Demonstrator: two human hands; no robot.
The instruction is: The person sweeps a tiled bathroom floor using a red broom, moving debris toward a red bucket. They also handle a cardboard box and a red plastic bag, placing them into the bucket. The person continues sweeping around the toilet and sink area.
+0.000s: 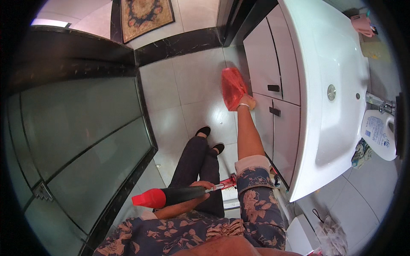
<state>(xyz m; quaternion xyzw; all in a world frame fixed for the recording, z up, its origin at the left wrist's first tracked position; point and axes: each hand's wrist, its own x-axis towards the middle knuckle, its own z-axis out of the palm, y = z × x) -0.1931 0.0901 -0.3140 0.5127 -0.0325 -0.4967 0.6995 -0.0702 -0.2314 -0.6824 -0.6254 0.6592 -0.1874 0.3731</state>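
My right hand [249,101] is stretched forward beside the vanity cabinet, closed around the gathered part of a red plastic bag [233,86]. The bag hangs over the tiled floor; its contents cannot be made out. Close to my body, my left hand [204,186] grips a long-handled tool by its handle [184,195], which has a black grip and a red end cap. A metal shaft runs from the grip to a red plastic part [229,181] near my right sleeve. The tool's far end is hidden.
At right stands a white washbasin [339,134] with a chrome faucet [381,102] and a white plastic jug [378,132]. Below are white cabinet doors [266,60] with dark handles. A frosted-glass door [86,128] is at left. A dark threshold [179,41] and patterned mat [147,16] lie ahead.
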